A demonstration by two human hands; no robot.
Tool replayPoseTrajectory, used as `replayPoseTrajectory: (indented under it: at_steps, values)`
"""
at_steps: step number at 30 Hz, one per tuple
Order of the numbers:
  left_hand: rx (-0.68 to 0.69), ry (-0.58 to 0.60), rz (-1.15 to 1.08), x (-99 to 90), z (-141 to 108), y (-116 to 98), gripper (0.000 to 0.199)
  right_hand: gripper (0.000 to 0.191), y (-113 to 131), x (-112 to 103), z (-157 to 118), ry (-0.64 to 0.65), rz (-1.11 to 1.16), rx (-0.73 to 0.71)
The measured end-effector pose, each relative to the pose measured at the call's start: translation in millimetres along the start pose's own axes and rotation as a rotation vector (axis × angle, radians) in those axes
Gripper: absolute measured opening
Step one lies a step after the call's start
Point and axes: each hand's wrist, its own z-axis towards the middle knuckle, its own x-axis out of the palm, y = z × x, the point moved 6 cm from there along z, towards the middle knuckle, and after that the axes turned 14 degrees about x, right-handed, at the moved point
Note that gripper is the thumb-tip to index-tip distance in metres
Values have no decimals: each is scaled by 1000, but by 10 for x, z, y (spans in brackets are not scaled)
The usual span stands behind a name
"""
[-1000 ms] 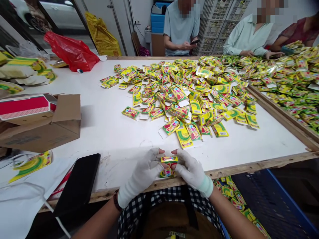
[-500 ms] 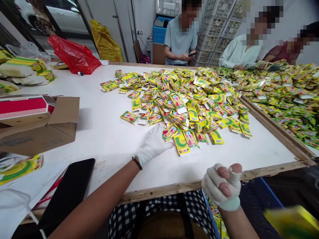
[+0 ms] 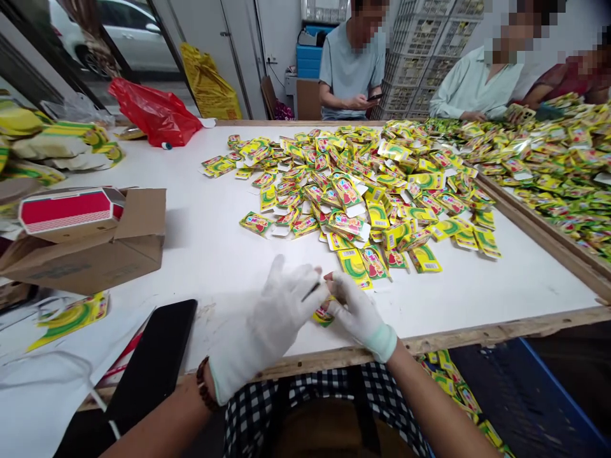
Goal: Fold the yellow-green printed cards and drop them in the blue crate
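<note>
Near the front edge of the white table (image 3: 214,254), my gloved left hand (image 3: 286,305) and gloved right hand (image 3: 358,312) meet around one small yellow-green packet (image 3: 323,317). Fingers of both hands close on its upper part and hide much of it. The left thumb sticks out to the side. Just beyond my hands lies a heap of similar packets (image 3: 348,191), with a few loose ones at its near side.
An open cardboard box (image 3: 95,261) and a black phone-like slab (image 3: 153,356) are at the left. A red bag (image 3: 157,117) lies behind. A wooden divider (image 3: 539,229) borders more packets. Below right is a blue crate (image 3: 548,388) with packets. Three people sit across the table.
My left hand has drawn back towards the table's front edge with a packet from the heap. My right hand has moved left to meet it. A blurred yellow packet at the lower right is gone.
</note>
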Motion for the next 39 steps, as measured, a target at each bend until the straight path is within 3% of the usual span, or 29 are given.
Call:
replayPoseTrajectory:
  at_steps: [2,5,7,10,13,17,20,23,25,28,31,37,39]
  values:
    - [-230,-250,-105,21,-187,142,42,46,-83,84,-13,-15,85,82]
    - [-565,-481,-582,340,-479,314,37,51,-112,149,-113,-15,153,141]
    - [-681,-556,-893,579,-566,311,32,51,-95,184,-175,28,179,146]
    - [-721,-632,-1048,723,-591,267,36,51,-109,195,-212,60,198,158]
    - [-661,-518,-1090,756,-552,215,32,44,-151,179,-207,93,222,177]
    - [-557,-327,-1026,724,-497,175,16,17,-129,144,-195,128,155,175]
    - [-631,-411,-983,690,-479,241,14,8,-96,91,-178,58,113,149]
    - [-693,-518,-1121,730,-444,267,37,29,-109,77,-168,35,187,130]
    - [-675,-493,-1122,750,-426,250,33,44,-120,71,-172,35,198,117]
    - [-565,-451,-912,672,-437,204,11,28,-51,30,-196,10,103,55]
    - [-468,-449,-778,551,-449,133,12,20,104,-14,-221,13,51,-17]
    - [-605,-339,-922,515,-419,101,17,19,258,-20,-177,29,23,28]
    - [-595,-335,-922,495,-424,96,16,19,250,-33,-172,34,8,22]
